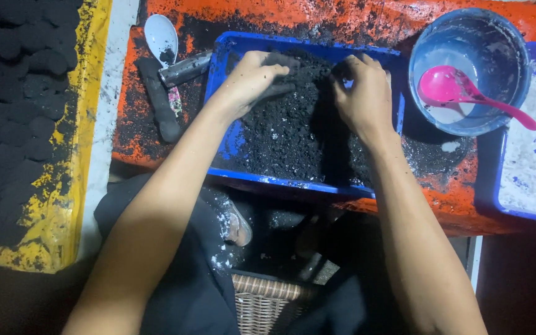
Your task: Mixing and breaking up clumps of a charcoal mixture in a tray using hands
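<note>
The left hand (252, 80) curls its fingers (274, 69) together over a clump of the black crumbly mix (286, 133) that fills the blue tray (280, 181), knuckles up, fingertips pointing toward three o'clock and pressed into the heap. The right hand (362, 93) lies palm down at the left hand's three o'clock, near it but apart, its fingers bent and close together with the tips dug into the mix at twelve o'clock; whether they grip anything I cannot tell. The mix spreads from under both hands toward six o'clock, while a round blue bowl (497, 43) holding a pink ladle (460, 90) stands at the right hand's two o'clock and a white spoon (160, 36) lies at the left hand's ten o'clock.
</note>
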